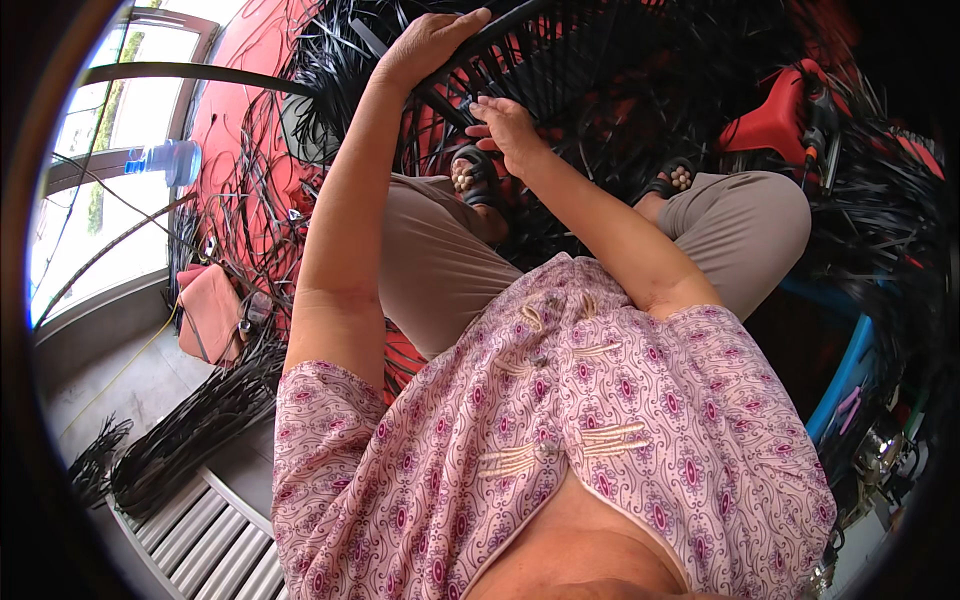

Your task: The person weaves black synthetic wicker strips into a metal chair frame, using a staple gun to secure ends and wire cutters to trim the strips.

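Head camera view: a person in a patterned pink-and-purple shirt (600, 400) and taupe trousers (440, 255) sits with knees apart, both bare hands at work among black strips (590, 80). The left hand (432, 48) reaches farthest, laid over a dark flat band (518, 20) at the top of the picture, its visible fingers stretched out along it; the thumb is hidden, so whether the hand grips the band or merely rests on it cannot be told. Narrow strips fan out beneath the band like the teeth of a comb. The right hand (508, 132) hangs just below, nearer the body, palm turned toward the left, fingers loosely spread and parted; whether its fingertips touch the strips behind them is unclear. The band and its strips lie beyond the knees, above the two dark sandals (480, 185) on the person's feet.

Loose black strands trail over a red floor covering (228, 115) at left, where a clear blue bottle (178, 162) appears near a bright window (140, 110). Below it, a salmon-coloured bag (212, 315) sits near a thick black bundle (200, 430), whose lower end lies beside a pale slatted surface (215, 545). At right, a red plastic piece (770, 122) stands next to a black-and-orange tool (824, 115), and a curved blue rim (842, 380) shows beside the person's right side.
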The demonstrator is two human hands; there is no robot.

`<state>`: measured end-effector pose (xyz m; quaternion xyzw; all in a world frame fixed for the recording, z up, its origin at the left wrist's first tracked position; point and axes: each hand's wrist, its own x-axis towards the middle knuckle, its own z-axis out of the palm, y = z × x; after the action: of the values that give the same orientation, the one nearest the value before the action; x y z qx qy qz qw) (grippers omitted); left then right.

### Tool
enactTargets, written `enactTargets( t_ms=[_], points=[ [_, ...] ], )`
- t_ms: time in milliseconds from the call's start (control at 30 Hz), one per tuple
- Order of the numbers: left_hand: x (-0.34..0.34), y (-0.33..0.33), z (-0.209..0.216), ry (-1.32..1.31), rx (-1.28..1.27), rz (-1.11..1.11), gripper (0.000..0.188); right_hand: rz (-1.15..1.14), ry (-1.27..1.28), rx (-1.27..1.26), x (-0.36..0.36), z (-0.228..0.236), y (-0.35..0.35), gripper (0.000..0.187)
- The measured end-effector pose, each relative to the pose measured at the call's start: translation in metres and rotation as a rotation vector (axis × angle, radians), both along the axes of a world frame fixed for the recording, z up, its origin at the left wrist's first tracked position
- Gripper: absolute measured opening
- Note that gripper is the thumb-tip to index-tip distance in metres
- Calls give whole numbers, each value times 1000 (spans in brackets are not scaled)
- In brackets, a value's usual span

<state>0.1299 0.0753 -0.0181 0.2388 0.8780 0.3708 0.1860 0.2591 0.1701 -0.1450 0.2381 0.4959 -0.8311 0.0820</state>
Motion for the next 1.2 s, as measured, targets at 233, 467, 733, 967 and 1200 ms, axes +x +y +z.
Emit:
enactTargets(
  t_ms=[233, 467, 733, 967, 1200],
  points=[
    [-4, -3, -3, -55, 0, -117, 65, 15, -31, 50, -9, -22, -14, 28],
    [-5, 16, -3, -112, -42, -112, 57, -184, -52, 461, -54, -45, -32, 40],
    [-38, -4, 9, -615, -215, -172, 28, -73, -9, 870, -45, -30, -40, 68],
    [-52, 7, 12, -348, -403, -575, 38, -122, 76, 894, -49, -35, -29, 63],
    [-59, 1, 9, -67, -563, -618, 32, -35, -70, 683, -44, -32, -28, 57]
  ],
)
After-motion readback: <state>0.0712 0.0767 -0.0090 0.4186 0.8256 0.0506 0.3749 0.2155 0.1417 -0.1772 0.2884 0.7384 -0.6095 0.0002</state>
